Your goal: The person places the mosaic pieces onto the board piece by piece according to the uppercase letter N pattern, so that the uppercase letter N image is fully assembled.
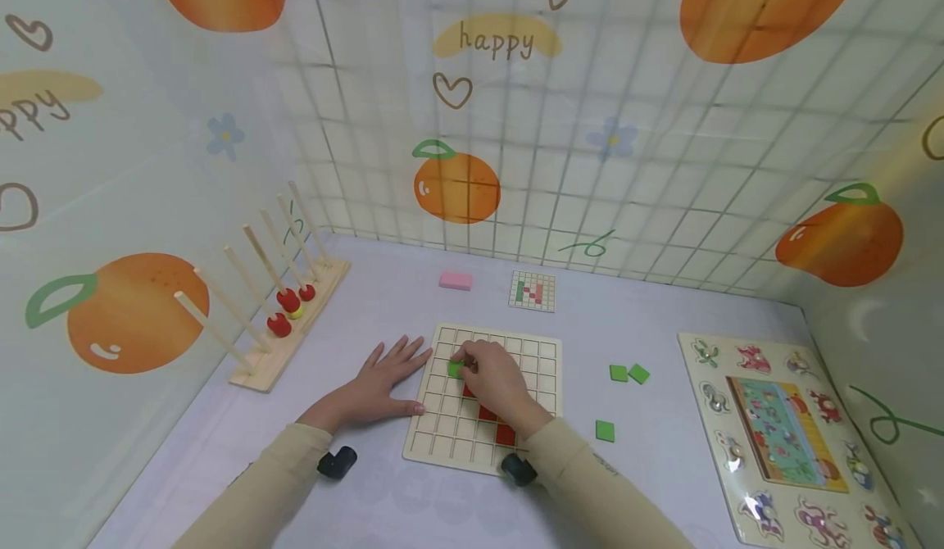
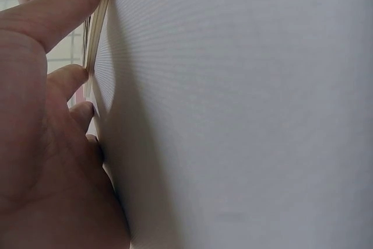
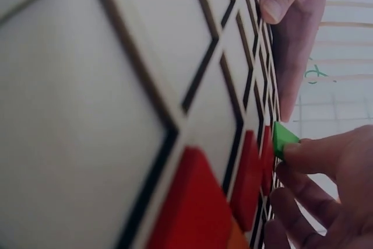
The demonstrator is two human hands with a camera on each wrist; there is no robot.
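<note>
My right hand (image 1: 496,377) pinches a green square tile (image 3: 284,140) between thumb and fingers, at the upper left part of a wooden grid board (image 1: 442,426). Red tiles (image 1: 505,434) lie in a diagonal line of the board's cells, partly covered by that hand and wrist. With fingers spread, my left hand (image 1: 376,385) rests on the table along the board's left side. Its thumb and index fingertip are right at the board's edge, which the left wrist view shows too.
Several loose green tiles (image 1: 605,431) lie right of the board. Behind it are a pink block (image 1: 456,281) and a small pattern card (image 1: 533,291). A peg rack (image 1: 280,360) with red and yellow beads stands left; an animal puzzle board (image 1: 715,442) lies right.
</note>
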